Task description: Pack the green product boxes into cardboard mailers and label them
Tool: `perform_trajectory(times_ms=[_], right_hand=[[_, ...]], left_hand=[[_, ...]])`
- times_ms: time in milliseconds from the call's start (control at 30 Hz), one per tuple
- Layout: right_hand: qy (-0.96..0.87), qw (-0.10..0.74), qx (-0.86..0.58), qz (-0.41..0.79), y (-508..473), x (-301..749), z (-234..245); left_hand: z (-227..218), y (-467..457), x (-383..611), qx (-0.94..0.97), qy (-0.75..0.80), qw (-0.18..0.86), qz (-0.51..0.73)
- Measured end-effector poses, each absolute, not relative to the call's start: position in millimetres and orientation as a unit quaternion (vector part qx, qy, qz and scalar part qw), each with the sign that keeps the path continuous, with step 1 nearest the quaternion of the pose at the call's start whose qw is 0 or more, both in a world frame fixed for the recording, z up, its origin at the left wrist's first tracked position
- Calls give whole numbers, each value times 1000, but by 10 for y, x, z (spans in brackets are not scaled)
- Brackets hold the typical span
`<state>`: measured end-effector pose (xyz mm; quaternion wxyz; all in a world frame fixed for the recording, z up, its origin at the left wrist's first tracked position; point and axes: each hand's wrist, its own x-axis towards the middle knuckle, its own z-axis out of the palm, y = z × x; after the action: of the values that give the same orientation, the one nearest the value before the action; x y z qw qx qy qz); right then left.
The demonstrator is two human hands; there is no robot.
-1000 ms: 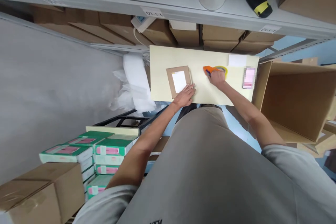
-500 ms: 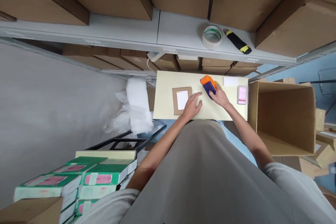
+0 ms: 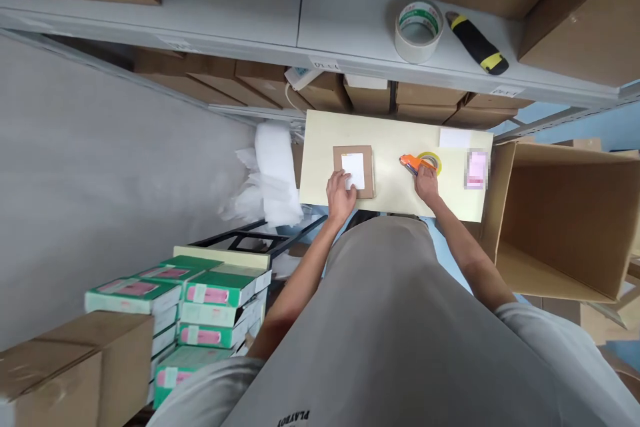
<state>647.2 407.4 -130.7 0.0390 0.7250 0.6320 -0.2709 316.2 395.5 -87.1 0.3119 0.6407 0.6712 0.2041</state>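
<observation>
A small brown cardboard parcel (image 3: 361, 163) with a white label lies on a pale yellow table (image 3: 320, 160). My left hand (image 3: 341, 194) rests on the parcel's near left corner, fingers curled over its edge. My right hand (image 3: 427, 182) grips an orange tape dispenser (image 3: 417, 162) with a yellowish roll, set down on the table to the right of the parcel. A white paper slip (image 3: 454, 138) and a pink phone (image 3: 477, 169) lie at the table's right end.
A large open cardboard box (image 3: 565, 213) stands right of the table. On the grey shelf above lie a roll of tape (image 3: 419, 29) and a black-and-yellow knife (image 3: 477, 43). White foam wrap (image 3: 267, 177) hangs at the left; green-and-pink boxes (image 3: 200, 297) are stacked lower left.
My right hand has lowered the tape dispenser back onto the table, further right. My left hand has slid from the parcel's right side to its near left corner.
</observation>
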Motion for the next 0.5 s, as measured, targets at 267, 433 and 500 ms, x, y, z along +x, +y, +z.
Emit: perform_trajectory(times_ms=[267,433,500], right_hand=[[593,-78,760,-256,3865,6355,-1353],[516,-170,682,-490,3571,6040,-1222],[457,-164,608,-628,3494,5861,-1250]], left_hand=[[-1113,3583,3173,552,745,332,177],[-1198,3485,3237,532,763,327,168],[-1201,3445,3297,522,774,319,167]])
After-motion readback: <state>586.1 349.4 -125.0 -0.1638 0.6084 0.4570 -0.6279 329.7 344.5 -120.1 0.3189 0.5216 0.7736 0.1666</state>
